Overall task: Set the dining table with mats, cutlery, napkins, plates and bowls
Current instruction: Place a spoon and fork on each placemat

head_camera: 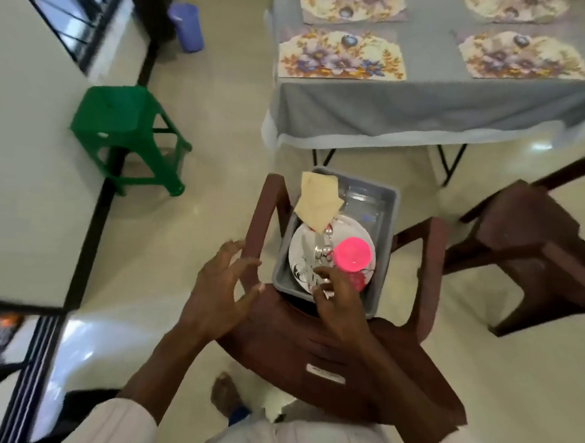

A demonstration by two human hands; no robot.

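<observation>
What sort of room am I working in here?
Likely a dining room, in a home or small hall: a cloth-covered table laid with floral mats, brown plastic chairs, and a grey tub holding a plate and cutlery.

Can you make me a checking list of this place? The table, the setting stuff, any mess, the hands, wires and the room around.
Surface: table under a grey cloth, with four flowery mats laid on it.
Job's things: grey tub on a brown chair holds a white plate, pink bowl, cutlery and beige napkins.
Clutter: nothing seen.
Hands: left hand open beside the chair's arm; right hand in the tub by the cutlery, grip too blurred to tell.
Cables: nothing seen.
Surroundings: green stool, blue bucket, second chair, pale floor.
</observation>
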